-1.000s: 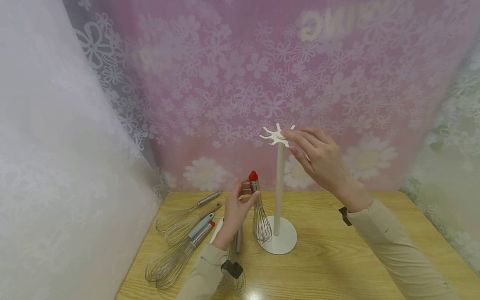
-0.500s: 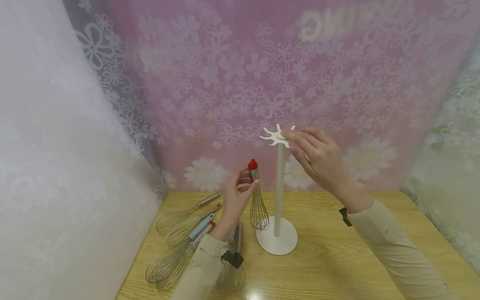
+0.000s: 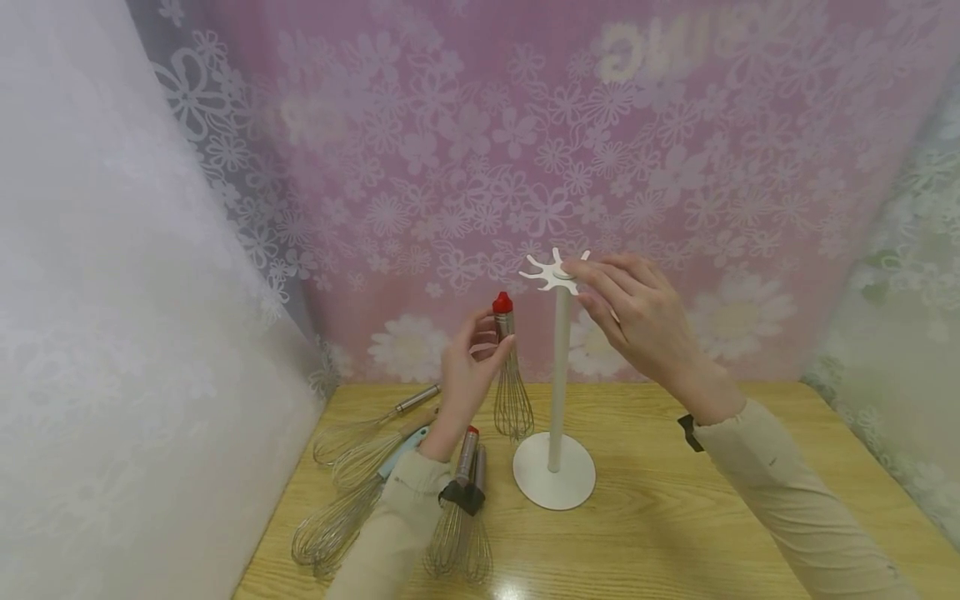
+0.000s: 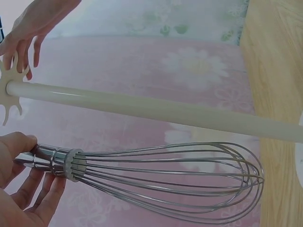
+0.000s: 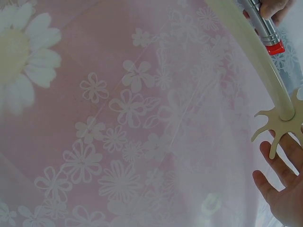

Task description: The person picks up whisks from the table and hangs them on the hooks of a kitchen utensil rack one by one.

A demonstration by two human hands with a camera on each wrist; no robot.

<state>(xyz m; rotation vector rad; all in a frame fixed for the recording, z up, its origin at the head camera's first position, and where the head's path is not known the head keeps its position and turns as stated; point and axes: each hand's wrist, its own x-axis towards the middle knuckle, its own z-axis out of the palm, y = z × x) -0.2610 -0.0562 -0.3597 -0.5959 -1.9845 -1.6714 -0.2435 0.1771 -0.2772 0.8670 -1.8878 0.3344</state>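
Note:
A wire whisk (image 3: 513,400) hangs upright, wires down, with its red-ended metal handle between the thumb and fingers of my left hand (image 3: 465,367). In the left wrist view, the wires (image 4: 170,182) run lengthwise beneath the pole. A white utensil stand (image 3: 559,367) with a round base and a top ring of hooks (image 3: 542,268) stands just right of the whisk, apart from it. My right hand (image 3: 637,312) holds the top at its right side, index finger on the centre and thumb by the rim. The right wrist view has spread fingers (image 5: 279,163) partly behind the hooks.
Several whisks lie on the wooden table (image 3: 660,500) at left, including one with a light-blue handle (image 3: 403,450). Two metal-handled whisks (image 3: 467,458) lie under my left wrist, partly covered by its strap. Flower-patterned curtains (image 3: 450,192) enclose the back and sides.
My left hand has raised the whisk, its red end rising and drifting slightly left, its wires now higher off the stand's base. The right hand and the stand have stayed put.

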